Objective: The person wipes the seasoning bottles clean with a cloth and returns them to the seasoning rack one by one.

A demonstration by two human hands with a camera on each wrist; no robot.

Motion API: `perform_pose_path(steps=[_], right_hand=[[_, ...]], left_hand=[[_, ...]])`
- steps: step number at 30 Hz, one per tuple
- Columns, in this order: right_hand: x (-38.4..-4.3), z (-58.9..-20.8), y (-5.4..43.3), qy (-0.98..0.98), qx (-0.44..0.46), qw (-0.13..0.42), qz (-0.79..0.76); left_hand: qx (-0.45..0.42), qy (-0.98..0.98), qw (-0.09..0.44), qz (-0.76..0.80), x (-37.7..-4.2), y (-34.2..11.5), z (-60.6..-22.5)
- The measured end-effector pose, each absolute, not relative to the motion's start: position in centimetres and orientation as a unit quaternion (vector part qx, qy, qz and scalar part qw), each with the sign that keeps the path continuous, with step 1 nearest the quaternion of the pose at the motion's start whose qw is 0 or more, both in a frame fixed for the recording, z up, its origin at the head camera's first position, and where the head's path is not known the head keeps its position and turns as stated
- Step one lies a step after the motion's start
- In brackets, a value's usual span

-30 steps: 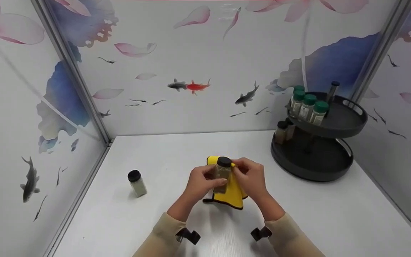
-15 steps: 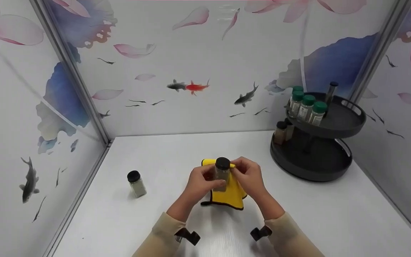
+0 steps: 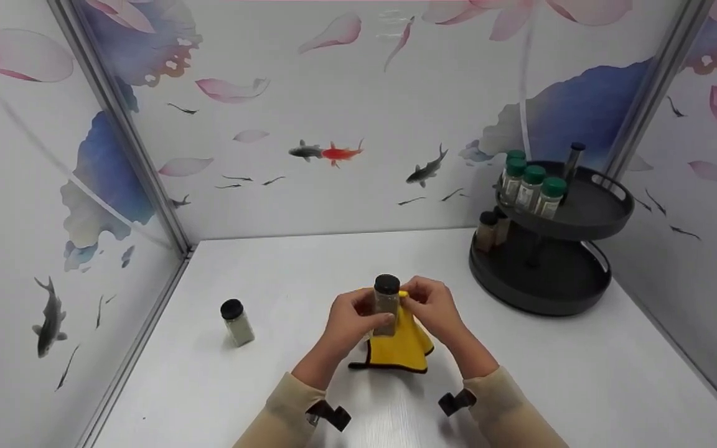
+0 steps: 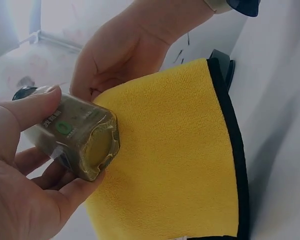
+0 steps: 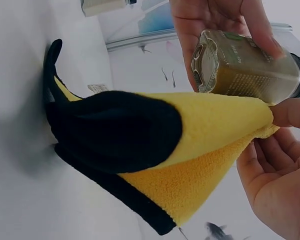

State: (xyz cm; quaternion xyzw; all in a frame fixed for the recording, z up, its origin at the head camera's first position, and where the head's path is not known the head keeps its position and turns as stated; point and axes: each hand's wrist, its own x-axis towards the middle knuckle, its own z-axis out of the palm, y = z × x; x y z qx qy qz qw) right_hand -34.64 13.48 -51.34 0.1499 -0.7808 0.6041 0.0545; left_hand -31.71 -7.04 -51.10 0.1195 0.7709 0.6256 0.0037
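Observation:
My left hand (image 3: 353, 317) grips a clear spice jar (image 3: 386, 305) with a black lid, held upright above the table in the head view. Brownish-green contents and a printed label show on the jar (image 4: 72, 132) in the left wrist view. A yellow cloth (image 3: 399, 348) with black edging hangs from my right hand (image 3: 431, 308), which pinches it close beside the jar. In the right wrist view the cloth (image 5: 220, 122) drapes down from between thumb and fingers, against or just beside the jar. A second black-lidded jar (image 3: 238, 323) with pale contents stands on the table to the left.
A black two-tier turntable rack (image 3: 539, 298) stands at the right rear. Its upper tier holds several green-lidded jars (image 3: 529, 190) and a tall dark-capped one; black-lidded jars (image 3: 486, 231) stand below. Printed panels wall in the white table (image 3: 296, 267).
The cloth's upper part has dropped from view behind the jar and its lower edge hangs slightly lower. Both hands keep their holds, almost in place. The view has shifted slightly.

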Motion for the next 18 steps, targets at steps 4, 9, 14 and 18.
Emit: perform_pose_path(steps=[4,9,14,18], right_hand=[[-34.5,-51.6,12.8,-0.780,0.134,0.040,0.610],[-34.4,-51.9,12.3,-0.786,0.119,0.019,0.606],[-34.4,-52.1,12.4,-0.784,0.110,-0.008,0.611],[-34.4,-52.2,12.4,-0.777,0.108,-0.019,0.620]], left_hand=[[0.106,0.763,-0.009,0.638,-31.8,-7.2,-51.0],[0.092,0.735,-0.027,0.671,-32.0,-7.4,-51.1],[0.075,0.719,-0.037,0.690,-32.0,-7.5,-51.1],[0.069,0.711,-0.056,0.698,-32.0,-7.4,-51.0]])
